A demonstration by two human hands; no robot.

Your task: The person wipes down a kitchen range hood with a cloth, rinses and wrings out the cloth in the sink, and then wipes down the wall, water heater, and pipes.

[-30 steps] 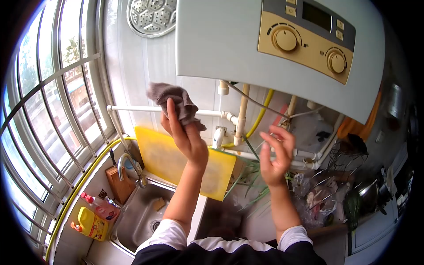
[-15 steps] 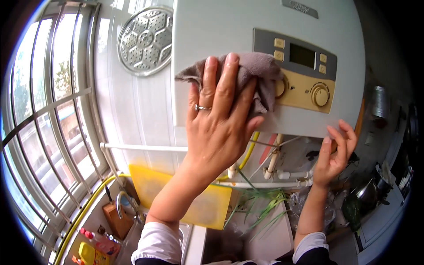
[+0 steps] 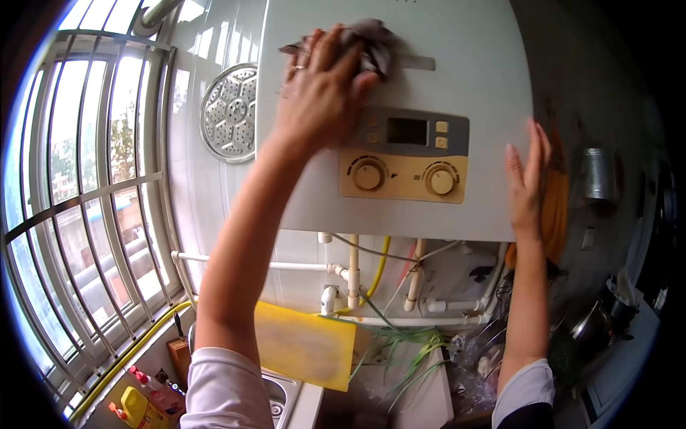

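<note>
My left hand (image 3: 321, 89) presses a crumpled grey-brown cloth (image 3: 371, 44) against the upper front of a white wall-mounted water heater (image 3: 307, 196). The fingers lie over the cloth, and a ring shows on one of them. Below this hand is the heater's control panel (image 3: 404, 154), with a dark display, small square buttons and two round knobs. My right hand (image 3: 527, 179) rests at the heater's right edge with its fingers stretched upward and nothing visible in it.
Pipes (image 3: 354, 275) and a yellow hose run beneath the heater. A yellow board (image 3: 304, 347), green onions (image 3: 418, 350) and a sink (image 3: 282, 390) lie below. A barred window (image 3: 93, 164) is at left, near bottles (image 3: 139, 407). A perforated metal disc (image 3: 230, 114) hangs on the wall.
My left hand has moved the cloth up from beside the control panel to the heater's upper front. My right hand has shifted up along the right edge. The view has shifted too.
</note>
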